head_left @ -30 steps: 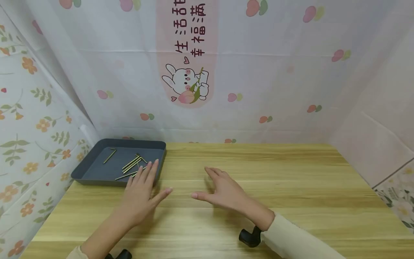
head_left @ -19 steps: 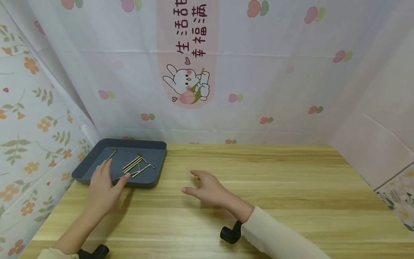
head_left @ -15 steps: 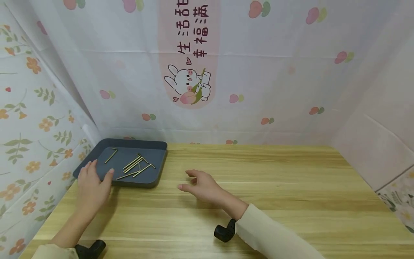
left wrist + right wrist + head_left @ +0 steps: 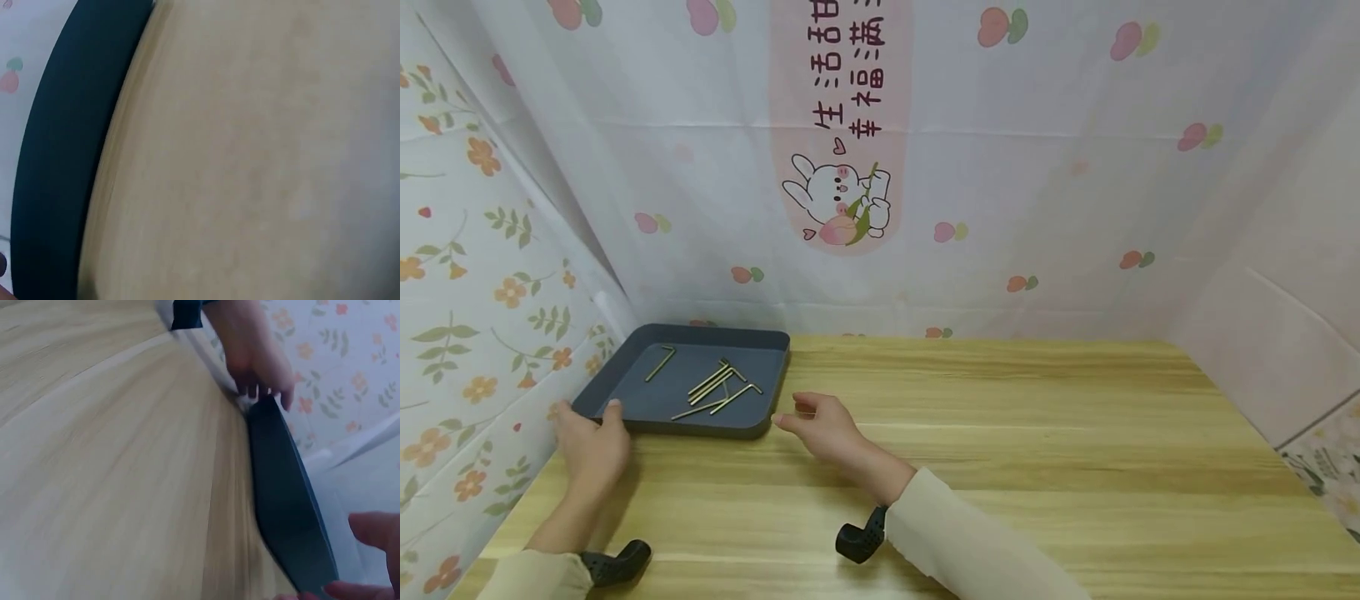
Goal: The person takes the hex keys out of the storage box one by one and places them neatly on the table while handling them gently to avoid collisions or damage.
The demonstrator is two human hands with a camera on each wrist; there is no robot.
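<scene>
A dark blue-grey tray sits at the back left of the table, holding several brass-coloured L-shaped hex keys. At its front left corner, my left hand has the thumb over the front wall and the fingers round the left side. In the right wrist view this same left hand takes the far end of the tray. My right hand is beside the front right corner, fingers loosely bent, thumb tip right at the tray's side, and nothing shows between them. The left wrist view is mostly filled by the tray wall.
The wooden table stretches out to the right of the tray. Behind it hangs a white printed curtain, and a flowered cloth borders the left side close to the tray. Each wrist wears a black camera mount.
My left hand has swung left from above the hex keys and come down to the tray's front left corner. The right hand has moved left across the table to the tray's right side.
</scene>
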